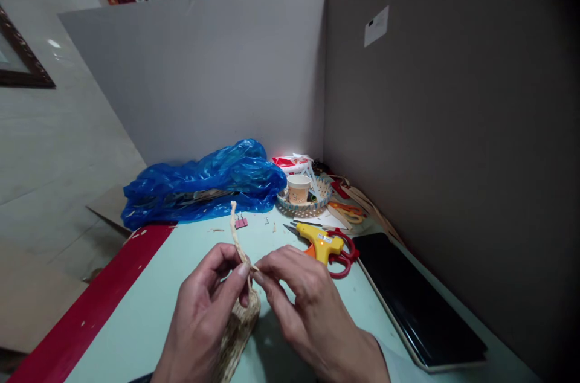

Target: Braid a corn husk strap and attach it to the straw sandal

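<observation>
My left hand [208, 295] pinches a pale twisted cord [238, 239] between thumb and fingers, and the cord's free end sticks up above the thumb. Close beside it, my right hand [301, 292] is closed in a pinch on a strand of the same straw-coloured cord. Below both hands hangs a woven straw piece [240, 328], joined to the cord and partly hidden by my left hand. Beyond my right hand lie a yellow glue gun [321, 241] and red-handled scissors [348, 257], the glue gun resting over the scissors.
A blue plastic bag [203, 180] lies at the back left. Behind the glue gun, a woven basket [312, 209] holds a paper cup [299, 188]. Orange-handled scissors [351, 211] and a pink binder clip [241, 223] are nearby. A black tablet [417, 298] lies right, beside a grey partition [444, 129].
</observation>
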Action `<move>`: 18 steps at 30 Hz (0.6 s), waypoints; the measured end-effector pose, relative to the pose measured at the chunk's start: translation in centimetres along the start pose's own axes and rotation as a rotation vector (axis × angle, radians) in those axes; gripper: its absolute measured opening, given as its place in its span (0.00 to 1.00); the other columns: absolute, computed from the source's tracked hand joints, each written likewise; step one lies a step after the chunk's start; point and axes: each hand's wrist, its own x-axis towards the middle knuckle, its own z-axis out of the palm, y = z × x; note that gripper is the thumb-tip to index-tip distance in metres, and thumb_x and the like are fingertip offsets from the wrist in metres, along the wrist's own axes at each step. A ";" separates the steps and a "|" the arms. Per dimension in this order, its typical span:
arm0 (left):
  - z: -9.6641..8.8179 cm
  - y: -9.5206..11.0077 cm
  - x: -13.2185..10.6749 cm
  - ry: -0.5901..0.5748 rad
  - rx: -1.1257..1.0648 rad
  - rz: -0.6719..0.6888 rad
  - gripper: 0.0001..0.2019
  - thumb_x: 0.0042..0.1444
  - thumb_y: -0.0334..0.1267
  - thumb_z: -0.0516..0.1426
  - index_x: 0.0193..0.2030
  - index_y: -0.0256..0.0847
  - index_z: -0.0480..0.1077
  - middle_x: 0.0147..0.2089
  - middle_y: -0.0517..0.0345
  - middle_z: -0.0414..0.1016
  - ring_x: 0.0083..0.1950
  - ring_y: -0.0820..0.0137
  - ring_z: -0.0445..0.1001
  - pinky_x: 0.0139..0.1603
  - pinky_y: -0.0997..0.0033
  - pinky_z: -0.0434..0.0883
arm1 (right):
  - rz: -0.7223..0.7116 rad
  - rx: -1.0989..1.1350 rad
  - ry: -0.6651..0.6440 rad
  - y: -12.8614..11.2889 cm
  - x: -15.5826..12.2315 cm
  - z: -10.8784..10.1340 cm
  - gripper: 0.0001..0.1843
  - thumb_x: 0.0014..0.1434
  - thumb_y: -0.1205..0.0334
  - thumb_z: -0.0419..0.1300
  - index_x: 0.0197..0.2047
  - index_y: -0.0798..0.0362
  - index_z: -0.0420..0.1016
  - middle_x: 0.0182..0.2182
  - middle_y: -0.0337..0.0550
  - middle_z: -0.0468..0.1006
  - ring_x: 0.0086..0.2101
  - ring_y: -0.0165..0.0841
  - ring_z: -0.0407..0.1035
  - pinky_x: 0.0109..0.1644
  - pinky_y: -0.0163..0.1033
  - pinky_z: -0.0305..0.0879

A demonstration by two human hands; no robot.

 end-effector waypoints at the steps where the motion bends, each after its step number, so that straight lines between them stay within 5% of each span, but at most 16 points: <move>1: -0.1 0.0 0.1 0.000 0.040 0.016 0.08 0.56 0.44 0.61 0.32 0.44 0.69 0.30 0.63 0.67 0.32 0.70 0.66 0.32 0.76 0.67 | 0.001 -0.005 -0.006 0.1 0.0 0.0 0.09 0.66 0.64 0.54 0.35 0.53 0.73 0.33 0.42 0.76 0.37 0.34 0.67 0.43 0.38 0.58; 9: -1.5 0.0 1.2 -0.175 0.154 -0.001 0.09 0.56 0.44 0.60 0.31 0.41 0.69 0.28 0.64 0.65 0.30 0.72 0.63 0.29 0.77 0.64 | 0.232 0.254 -0.246 0.4 1.1 -0.8 0.10 0.65 0.60 0.56 0.34 0.54 0.73 0.27 0.36 0.73 0.30 0.29 0.66 0.35 0.34 0.59; 18: -1.4 -1.1 0.8 -0.108 0.018 -0.136 0.12 0.54 0.48 0.62 0.34 0.42 0.70 0.27 0.66 0.67 0.27 0.74 0.63 0.27 0.77 0.63 | 0.373 0.370 -0.135 0.6 1.2 0.3 0.08 0.58 0.63 0.58 0.28 0.55 0.72 0.22 0.34 0.67 0.25 0.27 0.59 0.30 0.32 0.55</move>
